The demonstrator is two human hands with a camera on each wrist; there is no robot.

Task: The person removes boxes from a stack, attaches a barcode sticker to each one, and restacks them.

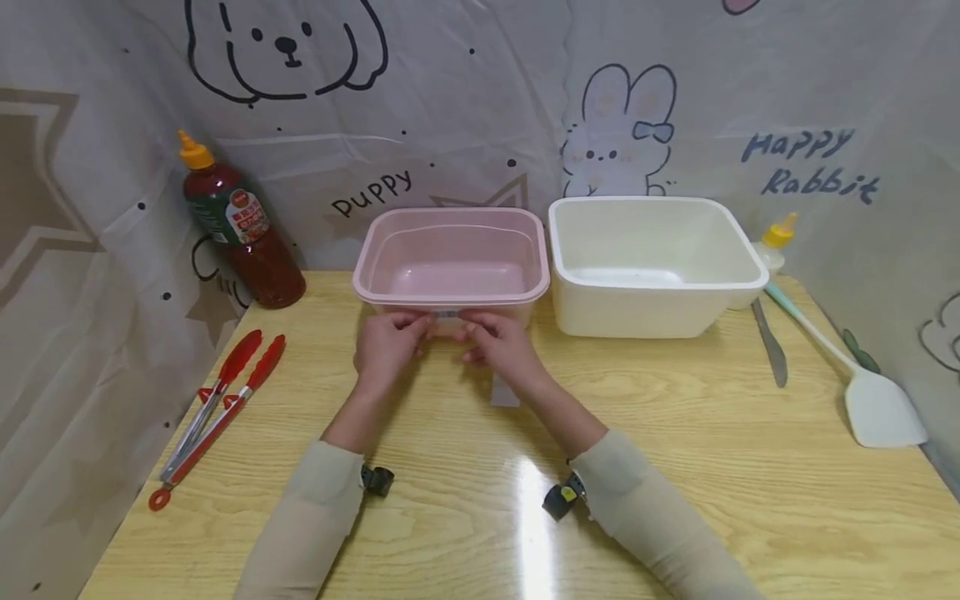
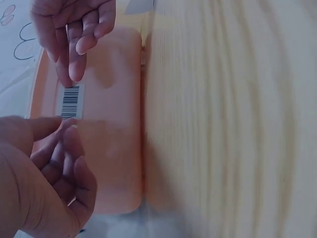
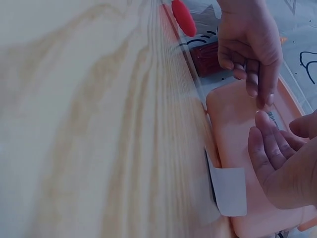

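Observation:
A pink plastic bin (image 1: 450, 298) stands against the back cloth, its front wall toward me. A small white barcode label (image 2: 72, 101) lies at that wall, just under the rim. My left hand (image 1: 386, 346) pinches one end of the label between thumb and index finger, the other fingers loosely curled. At the opposite end, my right hand (image 1: 498, 346) holds the label by thumb and index fingertips, its other fingers hanging below. A piece of pale paper (image 3: 230, 191) sits on the table in front of the bin, beneath the right hand.
A white bin (image 1: 637, 312) stands right of the pink one. Red-tipped tongs (image 1: 217, 417) and a red sauce bottle (image 1: 240, 233) are at left. Further right are a yellow-capped bottle (image 1: 776, 237), a knife (image 1: 770, 346) and a white spatula (image 1: 881, 408).

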